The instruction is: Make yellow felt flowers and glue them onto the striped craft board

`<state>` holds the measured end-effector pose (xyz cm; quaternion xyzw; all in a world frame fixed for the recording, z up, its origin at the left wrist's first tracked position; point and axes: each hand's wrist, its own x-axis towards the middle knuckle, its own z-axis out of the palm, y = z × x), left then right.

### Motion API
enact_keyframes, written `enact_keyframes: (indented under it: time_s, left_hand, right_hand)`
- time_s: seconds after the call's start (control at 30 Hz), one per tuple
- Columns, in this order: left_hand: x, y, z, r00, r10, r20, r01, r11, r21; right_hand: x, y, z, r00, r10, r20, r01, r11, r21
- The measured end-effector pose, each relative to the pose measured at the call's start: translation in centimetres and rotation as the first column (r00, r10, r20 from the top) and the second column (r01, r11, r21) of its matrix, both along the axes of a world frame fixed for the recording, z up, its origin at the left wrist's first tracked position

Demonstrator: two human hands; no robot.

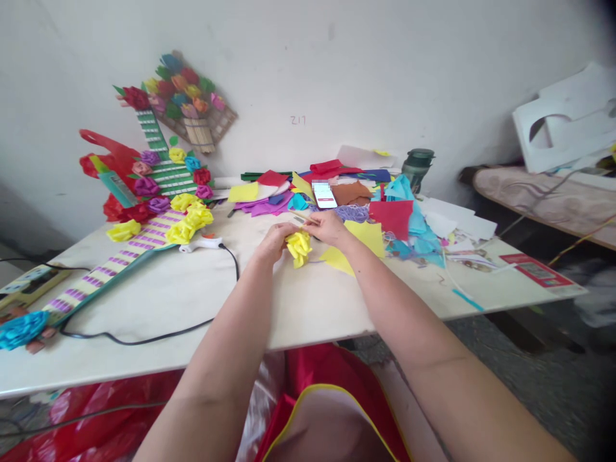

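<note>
Both my hands meet over the middle of the white table [202, 301]. My left hand [274, 240] is closed on a yellow paper flower [299, 247], pinching its left side. My right hand [328, 226] is closed too, gripping the flower from the right, with a thin stick-like thing between its fingers that I cannot make out. A yellow paper sheet [359, 247] lies under my right wrist. A white glue gun [202, 244] with a black cord [144, 337] lies left of my left hand.
A striped craft board with yellow flowers [139, 244] lies at left, more flower boards [163, 160] lean on the wall. Coloured paper scraps [404, 221], a phone [324, 194] and a green jar [418, 165] crowd the far side. A red bag [96, 417] sits below the table's near edge.
</note>
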<state>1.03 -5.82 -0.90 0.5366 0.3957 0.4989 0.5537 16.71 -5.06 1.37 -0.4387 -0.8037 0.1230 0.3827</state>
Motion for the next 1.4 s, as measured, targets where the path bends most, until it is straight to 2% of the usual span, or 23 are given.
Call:
enact_keyframes:
  time_s: [0.17, 0.3, 0.5, 0.63, 0.8, 1.07, 1.27, 1.4]
  left_hand:
    - [0.2, -0.1, 0.3, 0.998, 0.039, 0.054, -0.036, 0.998, -0.056]
    - [0.0, -0.3, 0.5, 0.997, 0.035, 0.062, -0.031, 0.998, -0.061]
    - [-0.4, 0.2, 0.3, 0.991, 0.127, 0.047, -0.128, 0.992, 0.010]
    - [-0.6, 0.4, 0.2, 0.981, 0.192, 0.033, -0.194, 0.980, 0.055]
    - [-0.7, 0.0, 0.6, 0.970, 0.244, -0.001, -0.242, 0.961, 0.135]
    - [-0.5, 0.1, 0.3, 0.958, 0.272, -0.089, -0.250, 0.947, 0.202]
    - [-0.5, 0.2, 0.2, 0.961, 0.261, -0.091, -0.238, 0.948, 0.213]
    - [-0.5, -0.3, 0.5, 0.983, 0.176, -0.058, -0.164, 0.972, 0.169]
  right_hand:
    - [0.5, -0.7, 0.8, 0.989, 0.131, -0.065, -0.137, 0.985, -0.102]
    - [0.8, -1.0, 1.4, 0.989, 0.123, -0.076, -0.133, 0.981, -0.139]
    - [0.6, -0.3, 0.8, 0.997, 0.077, 0.009, -0.076, 0.996, -0.047]
    - [0.7, 0.2, 0.2, 0.994, 0.104, -0.028, -0.104, 0.994, 0.015]
    - [0.6, -0.1, 0.2, 0.988, 0.124, -0.091, -0.124, 0.992, 0.001]
    - [0.2, -0.1, 0.0, 0.978, 0.175, -0.113, -0.180, 0.983, -0.034]
    - [0.3, -0.1, 0.0, 0.968, 0.207, -0.143, -0.216, 0.975, -0.052]
    - [0.3, -0.1, 0.0, 0.959, 0.233, -0.159, -0.245, 0.967, -0.062]
